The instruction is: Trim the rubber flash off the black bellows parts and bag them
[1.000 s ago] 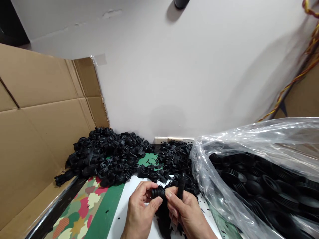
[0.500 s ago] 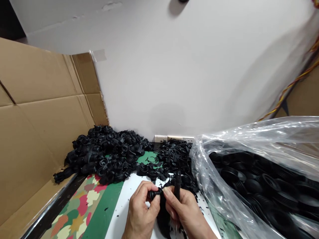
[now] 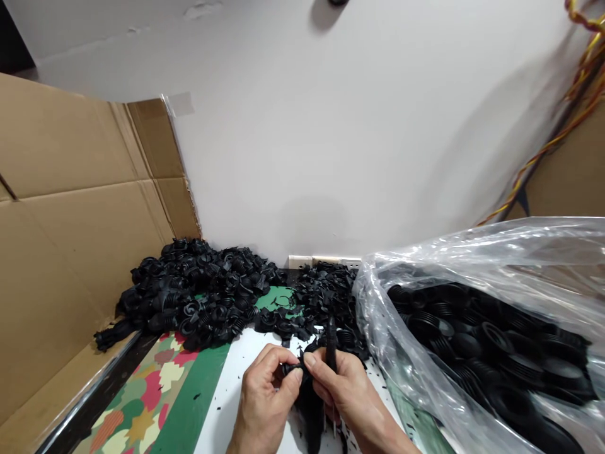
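Observation:
My left hand (image 3: 267, 394) is closed, thumb and fingers pinching a small black ribbed rubber part (image 3: 289, 367). My right hand (image 3: 338, 384) meets it from the right, its thumb and forefinger pressed against the part's edge. A slim black tool (image 3: 331, 340) stands upright in the right hand, with thin metal prongs showing below the fingers; it resembles tweezers, but its kind is unclear. Under both hands lies a dark heap of black rubber (image 3: 309, 419) on the white sheet (image 3: 224, 403). The fingers hide much of the held part.
Black ribbed rubber parts (image 3: 189, 290) pile up at the left, beside a cardboard wall (image 3: 85, 151). Black scraps (image 3: 326, 290) lie behind the hands. At the right, a clear plastic bag (image 3: 378, 309) holds larger black ribbed pieces (image 3: 501, 353). A power strip (image 3: 302, 261) sits against the wall.
The whole view has shifted slightly, so the scene sits a little further left. Both hands stay together at the rubber part, with the right thumb still against its edge.

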`<control>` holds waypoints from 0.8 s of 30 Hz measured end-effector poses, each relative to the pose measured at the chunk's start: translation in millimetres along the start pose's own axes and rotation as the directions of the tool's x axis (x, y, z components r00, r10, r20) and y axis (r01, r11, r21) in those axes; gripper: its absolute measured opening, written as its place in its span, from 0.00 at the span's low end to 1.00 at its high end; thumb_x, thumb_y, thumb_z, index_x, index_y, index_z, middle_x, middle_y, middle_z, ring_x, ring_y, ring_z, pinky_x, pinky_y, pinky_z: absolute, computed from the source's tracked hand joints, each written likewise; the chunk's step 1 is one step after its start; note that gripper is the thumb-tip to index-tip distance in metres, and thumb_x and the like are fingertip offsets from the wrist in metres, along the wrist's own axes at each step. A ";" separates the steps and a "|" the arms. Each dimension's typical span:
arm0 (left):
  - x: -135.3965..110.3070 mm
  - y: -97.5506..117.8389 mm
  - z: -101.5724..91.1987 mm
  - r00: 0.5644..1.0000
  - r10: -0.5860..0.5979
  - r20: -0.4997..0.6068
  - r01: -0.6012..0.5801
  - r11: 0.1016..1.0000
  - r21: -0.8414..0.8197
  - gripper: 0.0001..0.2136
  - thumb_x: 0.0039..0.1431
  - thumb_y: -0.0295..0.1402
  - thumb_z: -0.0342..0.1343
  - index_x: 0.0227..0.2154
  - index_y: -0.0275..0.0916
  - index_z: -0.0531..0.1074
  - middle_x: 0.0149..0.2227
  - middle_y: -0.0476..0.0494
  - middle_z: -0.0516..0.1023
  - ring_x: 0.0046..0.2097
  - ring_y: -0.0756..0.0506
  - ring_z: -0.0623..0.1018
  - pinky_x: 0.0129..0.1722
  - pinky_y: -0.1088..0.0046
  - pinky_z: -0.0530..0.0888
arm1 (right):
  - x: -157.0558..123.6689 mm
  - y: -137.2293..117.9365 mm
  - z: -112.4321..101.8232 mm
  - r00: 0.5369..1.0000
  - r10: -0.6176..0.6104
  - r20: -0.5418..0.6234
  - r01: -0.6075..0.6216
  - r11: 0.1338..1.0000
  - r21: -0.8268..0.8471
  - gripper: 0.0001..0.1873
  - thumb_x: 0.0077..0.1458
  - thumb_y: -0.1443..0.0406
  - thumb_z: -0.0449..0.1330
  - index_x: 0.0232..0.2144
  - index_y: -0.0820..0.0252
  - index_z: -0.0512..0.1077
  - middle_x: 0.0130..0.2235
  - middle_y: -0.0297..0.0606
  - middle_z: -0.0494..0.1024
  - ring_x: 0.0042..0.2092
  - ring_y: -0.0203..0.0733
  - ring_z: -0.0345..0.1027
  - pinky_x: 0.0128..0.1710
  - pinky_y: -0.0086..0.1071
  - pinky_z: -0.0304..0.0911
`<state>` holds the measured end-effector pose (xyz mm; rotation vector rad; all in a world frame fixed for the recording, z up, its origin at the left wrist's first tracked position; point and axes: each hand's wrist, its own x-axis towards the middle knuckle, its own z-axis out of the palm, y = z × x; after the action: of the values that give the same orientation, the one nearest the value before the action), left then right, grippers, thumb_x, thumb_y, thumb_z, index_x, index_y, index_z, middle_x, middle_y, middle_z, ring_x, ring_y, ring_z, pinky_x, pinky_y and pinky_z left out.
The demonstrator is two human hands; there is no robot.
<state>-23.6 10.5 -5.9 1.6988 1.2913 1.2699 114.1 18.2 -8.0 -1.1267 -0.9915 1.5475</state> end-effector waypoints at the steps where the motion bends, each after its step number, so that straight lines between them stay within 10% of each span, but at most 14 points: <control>1: 0.4 -0.7 -0.5 1.000 -0.022 -0.004 0.022 1.000 -0.006 0.02 0.52 0.28 0.54 0.26 0.39 0.71 0.26 0.50 0.68 0.28 0.48 0.68 0.27 0.76 0.66 | -1.2 -4.1 -2.9 0.999 -0.037 -0.011 0.037 0.999 -0.023 0.24 0.39 0.46 0.64 0.18 0.59 0.62 0.14 0.23 0.57 0.15 0.27 0.46 0.13 0.25 0.44; 11: 1.0 2.1 -1.7 0.997 -0.074 -0.010 0.075 0.997 0.028 0.02 0.51 0.29 0.53 0.25 0.39 0.69 0.25 0.51 0.66 0.25 0.49 0.66 0.25 0.75 0.63 | -8.0 -25.1 -33.1 0.849 -0.528 0.017 0.527 0.845 -0.086 0.14 0.52 0.56 0.61 0.37 0.56 0.76 0.28 0.34 0.69 0.28 0.37 0.64 0.29 0.32 0.63; 24: 0.0 6.9 -2.9 0.996 0.085 -0.030 -0.080 0.987 0.137 0.05 0.51 0.25 0.52 0.24 0.40 0.71 0.26 0.48 0.70 0.29 0.47 0.70 0.27 0.74 0.66 | -2.8 -3.1 -25.6 0.872 -0.483 0.079 0.488 0.846 -0.215 0.11 0.50 0.57 0.62 0.32 0.58 0.74 0.32 0.41 0.76 0.32 0.45 0.71 0.33 0.36 0.69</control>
<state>-24.1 8.2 1.2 1.8491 1.3677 1.2906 139.9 18.1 -10.9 -0.9146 -1.3769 1.0537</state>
